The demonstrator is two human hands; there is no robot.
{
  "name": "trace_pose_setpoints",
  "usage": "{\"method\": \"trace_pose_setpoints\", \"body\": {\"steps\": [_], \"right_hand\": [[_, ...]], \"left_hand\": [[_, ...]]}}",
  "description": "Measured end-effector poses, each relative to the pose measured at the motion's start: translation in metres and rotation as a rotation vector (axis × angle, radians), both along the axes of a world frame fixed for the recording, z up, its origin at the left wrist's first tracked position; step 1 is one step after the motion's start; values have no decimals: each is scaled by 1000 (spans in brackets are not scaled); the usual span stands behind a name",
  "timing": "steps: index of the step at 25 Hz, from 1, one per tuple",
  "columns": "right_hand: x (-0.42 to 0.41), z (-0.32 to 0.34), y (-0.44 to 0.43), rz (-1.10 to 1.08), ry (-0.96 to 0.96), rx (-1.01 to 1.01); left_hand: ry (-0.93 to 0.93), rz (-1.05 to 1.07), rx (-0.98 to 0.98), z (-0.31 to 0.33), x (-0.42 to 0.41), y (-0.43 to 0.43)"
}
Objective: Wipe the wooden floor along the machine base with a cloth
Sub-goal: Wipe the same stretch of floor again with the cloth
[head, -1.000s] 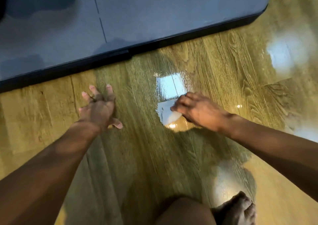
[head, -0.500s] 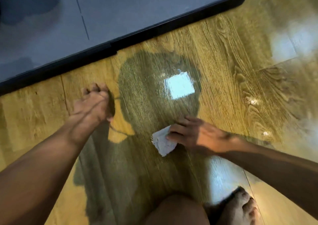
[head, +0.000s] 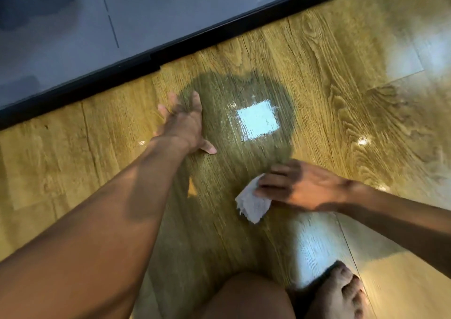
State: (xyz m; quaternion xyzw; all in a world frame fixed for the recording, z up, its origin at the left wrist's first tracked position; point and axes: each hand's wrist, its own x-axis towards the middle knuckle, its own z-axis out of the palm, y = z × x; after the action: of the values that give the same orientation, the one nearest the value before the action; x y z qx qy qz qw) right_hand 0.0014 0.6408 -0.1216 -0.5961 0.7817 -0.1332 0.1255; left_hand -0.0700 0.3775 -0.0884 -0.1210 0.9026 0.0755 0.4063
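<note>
On the wooden floor point(head: 329, 79), just in front of the black lower rim of the machine base point(head: 195, 35), we find the left hand point(head: 181, 123) planted palm down. Its fingers are straight and spread, and its thumb is out to the side. The fingertips point toward the base but stop short of it.

We record the right hand point(head: 300, 187) nearer the person, laid flat, with straight fingers pressing on the cloth point(head: 252, 202). The cloth is a small, crumpled white piece lying on the floor, well apart from the base. Its near part sticks out from beneath the fingers.

Beyond the right hand and beside the left, we note a bright rectangular reflection point(head: 258, 121) inside a darker shadow on the boards. The machine base runs slantwise across the far side of the floor, grey above, its rim meeting the boards.

At the near edge of the view we see a bare knee point(head: 249, 296) and a bare foot point(head: 339, 294) resting on the floor. Both hands are slightly blurred.
</note>
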Motion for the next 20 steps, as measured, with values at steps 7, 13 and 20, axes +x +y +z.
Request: {"method": "trace_pose_setpoints", "body": {"steps": [7, 13, 20], "right_hand": [[-9, -8, -12, -205, 86, -44], [-127, -5, -47, -442, 191, 34], [-112, -3, -58, -332, 181, 64]], "left_hand": [[3, -12, 4, -1, 4, -2], [-9, -29, -13, -1, -1, 1], [-10, -63, -29, -5, -2, -1]]}}
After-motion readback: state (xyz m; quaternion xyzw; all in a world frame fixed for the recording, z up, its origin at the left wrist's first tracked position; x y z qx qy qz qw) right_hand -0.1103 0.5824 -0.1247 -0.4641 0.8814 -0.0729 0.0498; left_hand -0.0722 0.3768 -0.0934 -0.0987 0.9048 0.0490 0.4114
